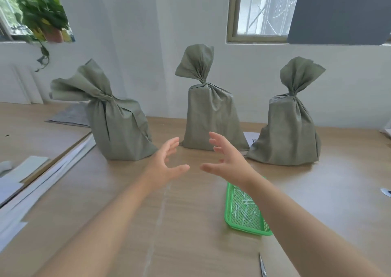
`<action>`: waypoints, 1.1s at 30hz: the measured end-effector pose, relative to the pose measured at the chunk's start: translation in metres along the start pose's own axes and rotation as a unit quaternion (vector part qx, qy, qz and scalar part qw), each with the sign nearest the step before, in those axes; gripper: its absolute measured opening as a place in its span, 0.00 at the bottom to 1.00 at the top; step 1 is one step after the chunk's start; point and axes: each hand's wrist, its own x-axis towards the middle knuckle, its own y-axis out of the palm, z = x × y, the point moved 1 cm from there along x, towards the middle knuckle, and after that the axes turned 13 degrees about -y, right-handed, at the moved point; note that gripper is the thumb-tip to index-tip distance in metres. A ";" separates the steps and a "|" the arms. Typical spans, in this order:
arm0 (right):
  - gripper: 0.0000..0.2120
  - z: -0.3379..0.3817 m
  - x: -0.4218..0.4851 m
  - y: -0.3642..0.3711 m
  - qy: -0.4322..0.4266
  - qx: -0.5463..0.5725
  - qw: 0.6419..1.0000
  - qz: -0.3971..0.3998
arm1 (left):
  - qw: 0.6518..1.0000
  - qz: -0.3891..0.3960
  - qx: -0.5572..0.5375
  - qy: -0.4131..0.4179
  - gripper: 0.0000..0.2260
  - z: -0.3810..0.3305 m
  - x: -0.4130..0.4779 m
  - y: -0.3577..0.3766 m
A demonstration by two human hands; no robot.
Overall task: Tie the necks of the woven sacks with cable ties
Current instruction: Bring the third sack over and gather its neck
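Three sacks [118, 126] [211, 118] [287, 132], one basket [247, 231], seemingly one pair of scissors [263, 266].

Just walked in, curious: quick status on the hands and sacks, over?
Left hand, right hand open, empty, near middle sack. Left sack, right sack upright too, necks gathered. Cable ties in green basket; path clear.

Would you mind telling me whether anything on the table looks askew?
The left sack leans, its gathered top flopping sideways to the left, while the middle sack and right sack stand upright with tops pointing up. Nothing looks spilled.
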 end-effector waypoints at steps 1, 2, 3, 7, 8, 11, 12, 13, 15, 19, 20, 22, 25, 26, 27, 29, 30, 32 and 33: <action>0.43 0.001 0.007 0.005 0.001 0.004 1.000 0.001 | 1.000 -0.007 -0.004 -0.003 0.47 0.003 0.002 -0.006; 0.44 0.001 0.013 0.010 0.003 0.005 1.000 0.004 | 1.000 -0.012 -0.008 -0.007 0.48 0.006 0.003 -0.012; 0.44 0.002 0.021 0.015 0.003 0.002 1.000 0.007 | 1.000 -0.017 -0.011 -0.009 0.48 0.009 0.004 -0.018; 0.42 0.001 0.058 0.046 0.005 -0.009 1.000 0.012 | 0.999 -0.036 -0.013 -0.027 0.50 0.032 0.019 -0.054; 0.41 0.001 0.070 0.055 0.007 -0.009 1.000 0.012 | 0.999 -0.041 -0.012 -0.031 0.51 0.039 0.025 -0.067; 0.41 0.001 0.110 0.088 0.011 -0.019 1.000 0.015 | 0.998 -0.049 -0.008 -0.039 0.48 0.061 0.051 -0.109; 0.42 0.002 0.124 0.100 0.012 -0.021 1.000 0.015 | 0.998 -0.050 -0.009 -0.040 0.46 0.069 0.060 -0.125; 0.42 0.002 0.138 0.113 0.015 -0.021 1.000 0.012 | 0.998 -0.048 -0.009 -0.040 0.44 0.078 0.069 -0.140; 0.43 0.003 0.164 0.138 0.022 -0.019 1.000 0.003 | 0.998 -0.042 -0.006 -0.040 0.42 0.098 0.090 -0.170; 0.44 -0.001 0.213 0.190 0.039 -0.011 0.999 -0.005 | 0.998 -0.030 -0.004 -0.056 0.40 0.137 0.131 -0.225; 0.44 -0.002 0.226 0.202 0.044 -0.006 0.999 -0.005 | 0.998 -0.029 -0.006 -0.061 0.40 0.145 0.140 -0.238; 0.45 -0.005 0.252 0.224 0.054 -0.003 0.999 -0.004 | 0.997 -0.028 -0.012 -0.076 0.44 0.160 0.159 -0.262; 0.46 -0.008 0.293 0.252 0.063 -0.011 0.998 -0.004 | 0.994 -0.026 -0.020 -0.102 0.49 0.181 0.187 -0.296; 0.46 -0.010 0.306 0.260 0.064 -0.014 0.998 -0.005 | 0.993 -0.027 -0.022 -0.112 0.49 0.189 0.197 -0.307; 0.46 -0.011 0.319 0.267 0.065 -0.017 0.998 -0.004 | 0.992 -0.030 -0.025 -0.121 0.49 0.196 0.207 -0.317; 0.46 -0.015 0.344 0.279 0.067 -0.017 0.998 -0.001 | 0.990 -0.042 -0.024 -0.135 0.50 0.207 0.229 -0.335; 0.47 -0.018 0.357 0.284 0.068 -0.016 0.998 0.000 | 0.989 -0.050 -0.023 -0.139 0.48 0.210 0.240 -0.343; 0.47 -0.026 0.382 0.292 0.068 -0.025 0.997 0.003 | 0.987 -0.067 -0.024 -0.143 0.46 0.216 0.263 -0.355; 0.48 -0.030 0.394 0.295 0.065 -0.033 0.997 0.006 | 0.986 -0.081 -0.017 -0.142 0.46 0.217 0.275 -0.360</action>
